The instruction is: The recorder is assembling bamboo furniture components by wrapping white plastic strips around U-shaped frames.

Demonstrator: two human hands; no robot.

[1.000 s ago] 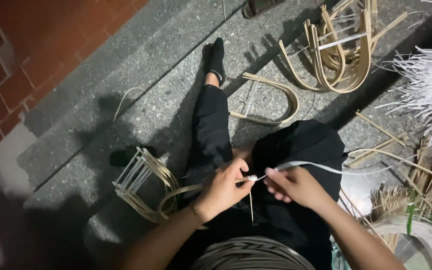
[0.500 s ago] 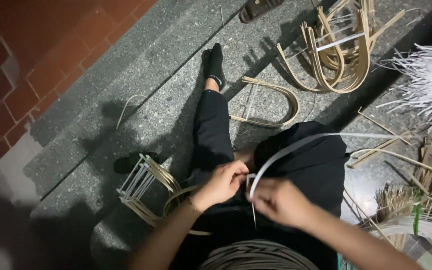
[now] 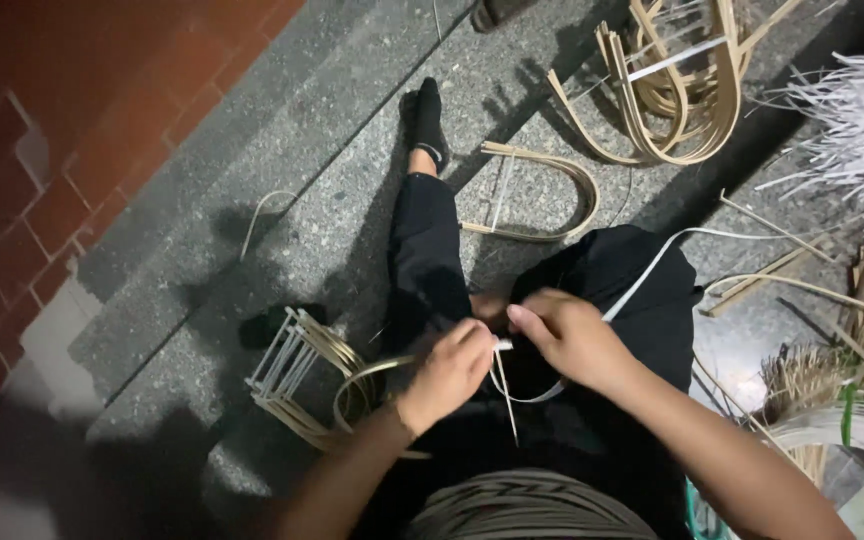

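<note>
1. The white strip [image 3: 642,280] is pinched by the left hand [image 3: 449,372] and the right hand [image 3: 567,335] over the lap.
2. Its long axis runs up and rightward (away from the right hand, the nearer one).

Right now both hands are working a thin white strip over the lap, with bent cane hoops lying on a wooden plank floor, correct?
Not quite: the floor is not wooden planks. The head view shows grey speckled stone paving. The rest holds: the left hand and right hand work a thin white strip over the lap, and bent cane hoops lie on that floor.
</note>
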